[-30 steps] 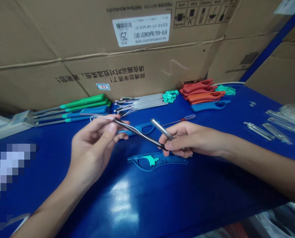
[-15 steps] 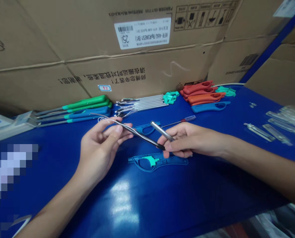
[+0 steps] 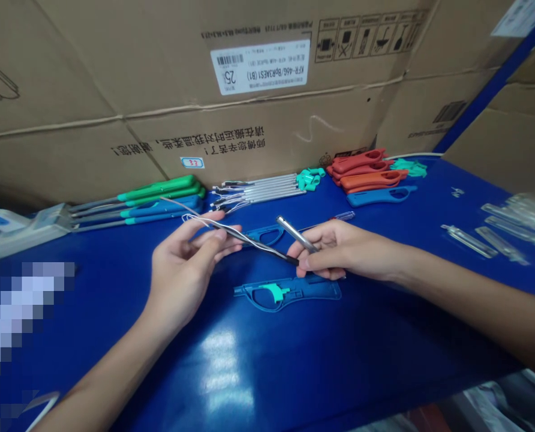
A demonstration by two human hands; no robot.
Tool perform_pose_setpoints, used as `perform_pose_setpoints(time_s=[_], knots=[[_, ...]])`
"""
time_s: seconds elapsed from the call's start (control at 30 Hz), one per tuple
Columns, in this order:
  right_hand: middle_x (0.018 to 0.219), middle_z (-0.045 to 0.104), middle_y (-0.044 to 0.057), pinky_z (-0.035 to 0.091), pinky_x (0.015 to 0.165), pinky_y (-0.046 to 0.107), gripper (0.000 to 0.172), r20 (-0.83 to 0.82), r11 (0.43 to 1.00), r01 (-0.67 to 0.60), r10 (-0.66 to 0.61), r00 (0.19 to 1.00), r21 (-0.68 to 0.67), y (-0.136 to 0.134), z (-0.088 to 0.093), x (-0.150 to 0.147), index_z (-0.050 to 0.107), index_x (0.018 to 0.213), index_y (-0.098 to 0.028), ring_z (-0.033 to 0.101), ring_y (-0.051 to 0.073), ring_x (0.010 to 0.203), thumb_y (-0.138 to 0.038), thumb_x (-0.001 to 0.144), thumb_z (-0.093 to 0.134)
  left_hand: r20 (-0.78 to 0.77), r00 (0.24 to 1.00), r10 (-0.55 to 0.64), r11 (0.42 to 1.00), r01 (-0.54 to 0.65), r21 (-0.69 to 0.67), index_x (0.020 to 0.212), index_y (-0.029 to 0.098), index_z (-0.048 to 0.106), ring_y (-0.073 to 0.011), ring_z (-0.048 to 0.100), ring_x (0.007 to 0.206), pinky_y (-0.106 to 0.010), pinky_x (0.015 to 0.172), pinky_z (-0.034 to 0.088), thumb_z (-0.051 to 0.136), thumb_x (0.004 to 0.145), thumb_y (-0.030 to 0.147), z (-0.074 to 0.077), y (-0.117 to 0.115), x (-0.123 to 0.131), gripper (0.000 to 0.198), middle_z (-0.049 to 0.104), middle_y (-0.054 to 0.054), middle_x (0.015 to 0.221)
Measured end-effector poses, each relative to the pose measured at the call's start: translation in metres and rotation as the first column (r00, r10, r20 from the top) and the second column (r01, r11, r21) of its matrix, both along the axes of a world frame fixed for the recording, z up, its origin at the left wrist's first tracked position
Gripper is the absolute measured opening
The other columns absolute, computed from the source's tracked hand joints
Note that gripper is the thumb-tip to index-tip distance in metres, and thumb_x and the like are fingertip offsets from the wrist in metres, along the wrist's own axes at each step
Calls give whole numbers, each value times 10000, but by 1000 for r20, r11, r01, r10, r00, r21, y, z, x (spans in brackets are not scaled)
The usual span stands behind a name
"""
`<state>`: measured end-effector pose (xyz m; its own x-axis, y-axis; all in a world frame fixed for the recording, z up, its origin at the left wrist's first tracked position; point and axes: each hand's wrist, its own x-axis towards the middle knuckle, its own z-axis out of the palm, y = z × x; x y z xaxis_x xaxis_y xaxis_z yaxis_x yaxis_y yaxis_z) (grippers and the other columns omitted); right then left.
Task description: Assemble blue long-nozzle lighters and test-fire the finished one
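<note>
Between thumb and fingers, my left hand (image 3: 191, 258) is closed on a thin black and white wire assembly (image 3: 267, 246), whose loose white wires and a thin rod stick out past the fingertips. My right hand (image 3: 339, 249) pinches the black end of that assembly and also holds a short metal tube (image 3: 295, 233), pointing up to the left. Below the hands lies a blue lighter handle half (image 3: 312, 288), inner side up, with a teal trigger (image 3: 274, 293) in it. Another blue handle half (image 3: 267, 235) lies behind, partly covered by my fingers and the wires.
At the back are metal lighter tubes with wires (image 3: 271, 189), teal triggers (image 3: 310, 178) and a stack of red handles (image 3: 360, 163). Finished-looking green and blue lighters (image 3: 159, 207) lie left. Clear fuel tanks (image 3: 469, 241) lie right. A screwdriver (image 3: 343, 216) rests behind my right hand. Cardboard (image 3: 159, 72) walls the back.
The metal tube has shifted slightly and tilts a little differently. Both hands keep their holds, and the wire assembly remains stretched between them. The view has moved slightly.
</note>
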<state>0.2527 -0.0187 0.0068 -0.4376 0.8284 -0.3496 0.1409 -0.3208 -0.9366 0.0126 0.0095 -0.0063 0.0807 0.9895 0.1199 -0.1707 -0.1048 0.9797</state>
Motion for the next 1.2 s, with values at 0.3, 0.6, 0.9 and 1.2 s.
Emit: perform_pose_setpoints(time_s=[0.3,0.6,0.9,1.2], knots=[[754,694,43,316,402,160,291,20,1000,20,-21,1000,11,0,2,-1,665,957,-122,460,42,484,-265,726,771,-99,994,50,995,-41,95,1063,196,709,-196,744,881,-308,825,622,780,772,259,-4,2,-4,307,777,-45,922],[748,700,49,305,378,150,226,-36,998,61,-61,997,1,1,2,-3,650,910,-113,466,42,476,-277,773,720,-157,980,121,986,-100,135,1071,185,712,-200,747,814,-304,779,633,781,765,300,-3,1,-3,334,779,-42,891],[735,685,50,276,368,150,173,26,993,117,-118,993,34,2,2,-3,648,844,-121,430,29,442,-284,799,682,-118,987,105,980,-83,180,1010,233,745,-193,711,985,-235,803,610,775,765,230,-2,-1,-4,247,761,-14,1030],[761,682,81,257,371,174,233,64,991,122,-125,990,52,6,-7,0,670,806,-120,424,49,467,-352,784,684,-300,934,197,958,-119,260,933,226,752,-213,700,1018,-296,890,580,740,803,319,-2,-1,-7,160,757,-31,1033]])
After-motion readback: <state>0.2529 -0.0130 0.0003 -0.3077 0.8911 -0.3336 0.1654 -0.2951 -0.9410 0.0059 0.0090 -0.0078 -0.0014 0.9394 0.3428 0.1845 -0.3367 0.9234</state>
